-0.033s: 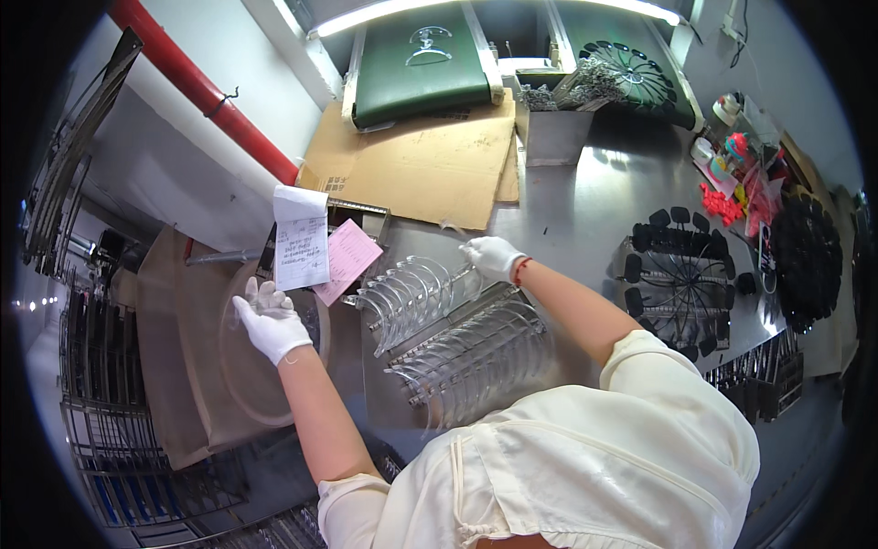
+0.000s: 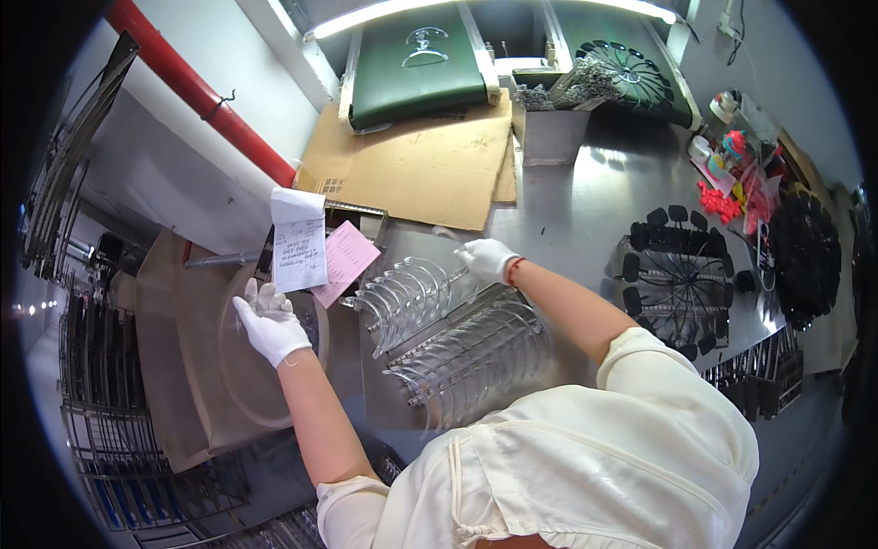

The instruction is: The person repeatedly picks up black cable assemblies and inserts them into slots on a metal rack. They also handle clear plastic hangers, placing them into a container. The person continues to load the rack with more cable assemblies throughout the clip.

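My right hand [image 2: 491,260], in a white glove, pinches at the far end of a metal rack. A faint clear curved plastic piece [image 2: 445,233] sticks out by its fingertips; the grip itself is partly hidden. Clear curved pieces [image 2: 402,297] stand in a row along that rack, and a nearer rack [image 2: 466,352] carries another row of them. To the left, my left hand [image 2: 273,328], also white-gloved, is held palm up with fingers apart and no object plainly visible in it. It is beside a white written pad [image 2: 300,252] and a pink slip [image 2: 347,263].
Cardboard sheets [image 2: 412,169] lie beyond the racks, before a green conveyor belt [image 2: 416,91]. A metal bin [image 2: 553,137] holds wire parts. Right of me are a rack with black pads [image 2: 681,284], red bits [image 2: 720,203] and a black pile [image 2: 805,261]. A red pipe [image 2: 219,110] slants at left.
The clear piece by my right fingertips has dipped slightly, and my right hand has shifted a touch left. My left hand keeps its pose.
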Tool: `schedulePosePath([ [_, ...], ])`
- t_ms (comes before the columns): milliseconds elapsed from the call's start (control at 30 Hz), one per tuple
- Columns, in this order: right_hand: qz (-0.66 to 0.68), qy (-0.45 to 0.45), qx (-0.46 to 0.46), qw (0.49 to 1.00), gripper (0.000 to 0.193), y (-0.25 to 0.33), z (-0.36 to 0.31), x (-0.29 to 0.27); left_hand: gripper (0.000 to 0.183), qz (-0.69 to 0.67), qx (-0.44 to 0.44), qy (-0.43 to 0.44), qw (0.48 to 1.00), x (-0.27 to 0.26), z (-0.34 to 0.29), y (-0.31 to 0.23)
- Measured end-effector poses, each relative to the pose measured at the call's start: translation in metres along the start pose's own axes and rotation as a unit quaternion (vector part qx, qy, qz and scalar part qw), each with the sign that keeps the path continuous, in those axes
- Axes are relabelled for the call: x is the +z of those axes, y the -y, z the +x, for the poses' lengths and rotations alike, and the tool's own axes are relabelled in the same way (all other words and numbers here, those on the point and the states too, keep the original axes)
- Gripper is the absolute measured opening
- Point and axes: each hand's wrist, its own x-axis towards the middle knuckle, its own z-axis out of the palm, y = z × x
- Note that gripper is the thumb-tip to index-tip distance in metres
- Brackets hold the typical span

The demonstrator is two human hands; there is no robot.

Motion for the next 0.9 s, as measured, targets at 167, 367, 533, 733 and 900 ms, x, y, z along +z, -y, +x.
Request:
schedulePosePath([
  [167,-0.203,0.105,-0.069,0.971,0.035,0.021,0.023,0.017,0.054,0.113,-0.030,0.028,0.993,0.014,-0.010,0.028],
  [367,-0.068,-0.021,0.088,0.994,0.059,0.064,-0.016,-0.018,0.063,0.406,0.203,0.317,0.833,0.025,-0.023,0.109],
  [533,0.034,-0.265,0.042,0.963,0.042,0.033,-0.097,-0.041,0.090,0.666,0.296,0.533,0.430,0.057,-0.069,0.164],
  [733,-0.091,-0.470,0.202,0.854,0.029,-0.077,-0.275,-0.059,0.075,0.689,0.197,0.588,0.375,0.049,-0.055,0.197],
  [900,-0.108,-0.365,0.482,0.789,0.026,-0.148,-0.370,-0.076,0.064,0.680,0.178,0.598,0.386,0.049,-0.042,0.210],
])
